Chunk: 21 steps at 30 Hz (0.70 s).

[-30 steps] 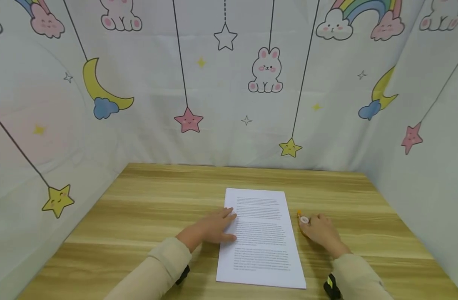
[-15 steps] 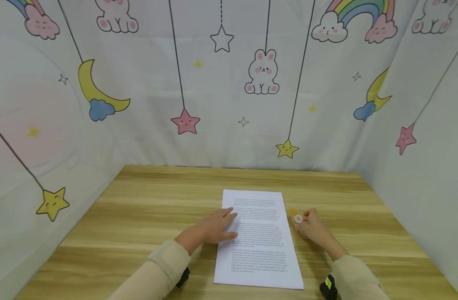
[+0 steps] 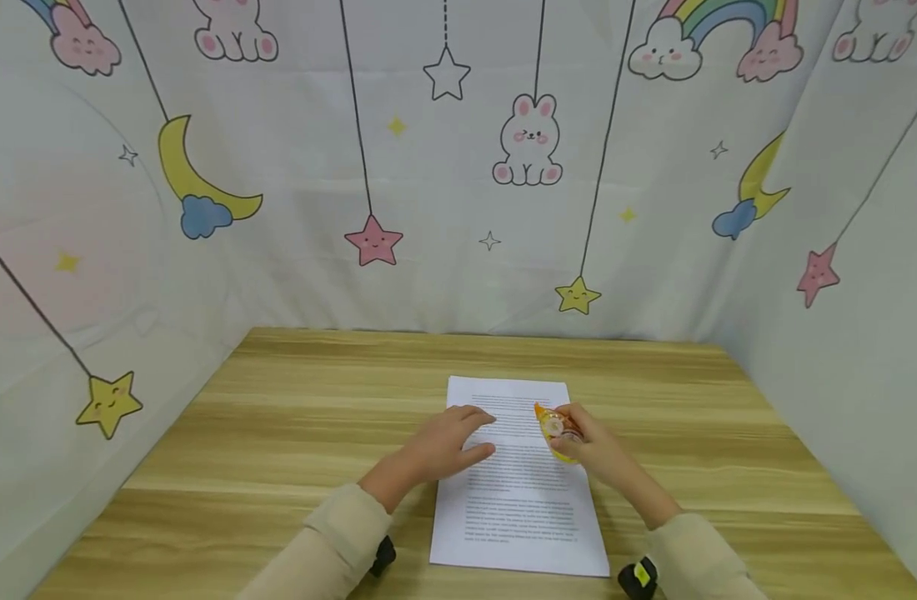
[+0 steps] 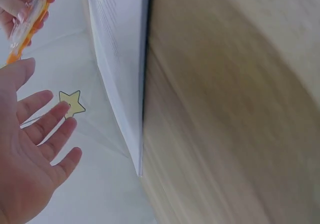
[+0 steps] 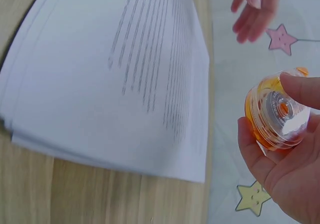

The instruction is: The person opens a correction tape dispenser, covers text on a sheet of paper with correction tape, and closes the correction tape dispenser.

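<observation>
My right hand (image 3: 603,454) grips a correction tape dispenser (image 3: 554,427) between thumb and fingers, raised above the right side of a stack of printed paper (image 3: 522,554). Its case is clear and orange-yellow, and the white reel (image 5: 280,112) shows through in the right wrist view. An orange tip (image 3: 538,410) points away from me, toward the far left. Over the left side of the stack hovers my left hand (image 3: 442,446), fingers spread and relaxed, holding nothing. In the left wrist view that hand (image 4: 35,144) is raised off the sheets, its thumb near the dispenser's tip.
The stack lies upright to me on a wood-grain table (image 3: 316,417). Around the table's back and sides hangs a white curtain (image 3: 301,275) printed with stars, moons and rabbits. Both wrists carry black straps.
My right hand has lifted the correction tape off the table right of the paper and brought it left over the sheets. The left hand has risen off the paper and shifted slightly right.
</observation>
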Motion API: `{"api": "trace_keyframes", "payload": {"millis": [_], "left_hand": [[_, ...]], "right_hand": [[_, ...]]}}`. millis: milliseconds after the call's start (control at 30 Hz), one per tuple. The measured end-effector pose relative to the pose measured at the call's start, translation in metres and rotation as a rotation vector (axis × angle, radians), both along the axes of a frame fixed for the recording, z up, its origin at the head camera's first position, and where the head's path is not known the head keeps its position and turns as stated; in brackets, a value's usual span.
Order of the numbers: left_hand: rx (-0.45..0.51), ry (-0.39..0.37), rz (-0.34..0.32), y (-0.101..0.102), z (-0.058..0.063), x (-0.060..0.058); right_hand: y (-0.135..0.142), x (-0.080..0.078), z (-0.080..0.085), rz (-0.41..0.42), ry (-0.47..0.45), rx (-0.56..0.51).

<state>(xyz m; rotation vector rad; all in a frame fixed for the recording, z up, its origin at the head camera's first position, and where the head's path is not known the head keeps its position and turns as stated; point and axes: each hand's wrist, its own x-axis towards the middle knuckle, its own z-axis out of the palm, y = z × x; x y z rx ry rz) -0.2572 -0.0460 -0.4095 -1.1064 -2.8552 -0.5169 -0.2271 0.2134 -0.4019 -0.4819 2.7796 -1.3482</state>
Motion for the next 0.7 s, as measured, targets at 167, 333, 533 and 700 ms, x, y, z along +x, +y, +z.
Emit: {"api": "trace_keyframes", "payload": {"millis": [167,333,533,700], "left_hand": [[0.096,0.048,-0.028,0.01,0.006,0.002],[0.187,0.067,-0.052,0.016,0.01,0.002],[0.246,0.069,-0.069,0.021,0.016,0.002],[0.222,0.084,-0.059,0.024,0.02,0.001]], "right_hand": [[-0.014,0.004,0.006,0.014,0.034,0.035],[-0.023,0.008,0.009,0.035,0.087,0.107],[-0.027,0.011,0.009,0.036,0.156,0.179],[-0.029,0.011,0.007,0.025,0.175,0.189]]}}
